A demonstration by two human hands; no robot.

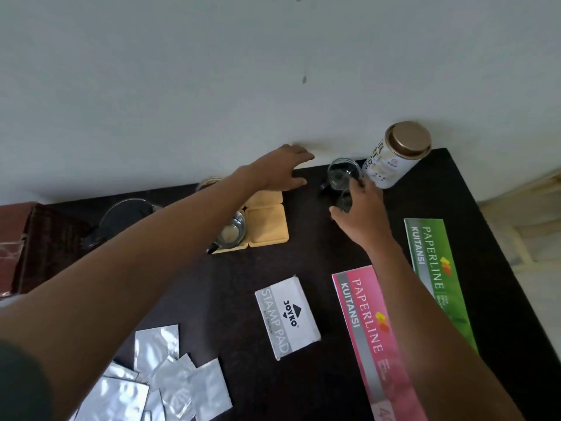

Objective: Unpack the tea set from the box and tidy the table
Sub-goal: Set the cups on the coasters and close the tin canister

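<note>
On the dark table (303, 262), my right hand (361, 211) curls round a small clear glass cup (344, 202). A second glass cup (343, 174) stands just beyond it, next to a white tea tin (391, 159) with a gold lid. My left hand (282, 168) reaches to the table's far edge by the wall, fingers spread flat and holding nothing. Yellow square coasters (267, 226) lie under my left forearm, one with a glass cup (232, 229) on it. A glass teapot (124, 220) stands at the far left beside the brown box (18, 238).
A white stamp pad box (287, 317) lies mid-table. Pink (364, 329) and green (434, 268) receipt books lie to the right. Several silver foil sachets (158, 381) are piled at the front left. The wall runs along the table's far edge.
</note>
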